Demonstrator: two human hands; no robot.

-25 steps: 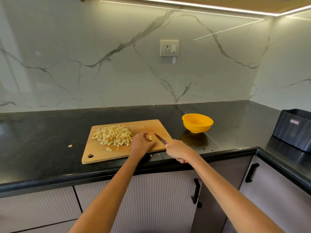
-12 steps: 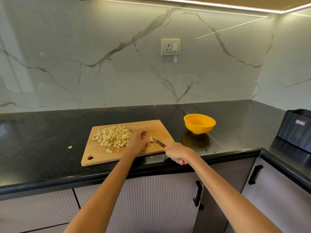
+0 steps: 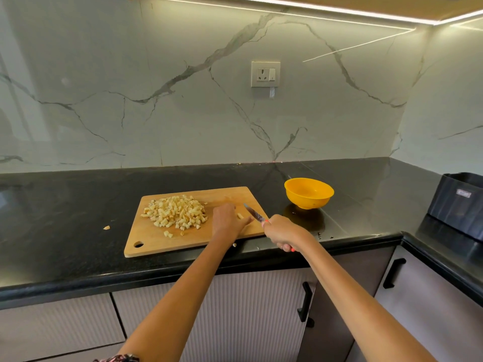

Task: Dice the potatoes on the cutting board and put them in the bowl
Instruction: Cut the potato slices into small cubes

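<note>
The left hand [image 3: 228,221] is lying fingers-down on the cutting board [image 3: 146,241], beside a small potato piece [image 3: 240,216]; its grip cannot be told. The right hand [image 3: 283,232] is gripping the knife [image 3: 253,212]. Diced potatoes [image 3: 176,211] are sitting at 9 o'clock; the bowl [image 3: 308,192] at 2. Risk: the blade nicking nearby fingers, or cubes scattering off the board's edge.

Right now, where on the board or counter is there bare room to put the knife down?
Bare: the cutting board's near strip below the diced potato pile; the counter left of the board. Crowded: the board's right end, both hands there.
</note>
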